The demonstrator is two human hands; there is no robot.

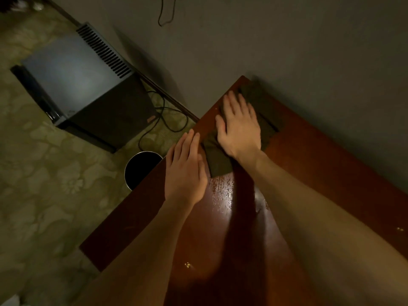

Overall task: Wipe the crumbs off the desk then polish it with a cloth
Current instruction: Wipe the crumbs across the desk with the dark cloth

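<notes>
The flat right hand [239, 127] is pressing the folded dark-olive cloth [218, 161] onto the reddish-brown wooden desk [309, 164] at 12 o'clock. The left hand [185, 171] is lying released at 9 o'clock. Crumbs [188, 265] at 6 o'clock suggest wiping is unfinished.

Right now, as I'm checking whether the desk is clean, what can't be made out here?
Head view, cloth: middle hidden under the right hand, far end blurred.
Head view, bin: partly behind the desk edge, inside too dark.
Head view, pale specks: too small to call crumbs.
Head view, desk: covered by both forearms, near end cut off by frame.
</notes>
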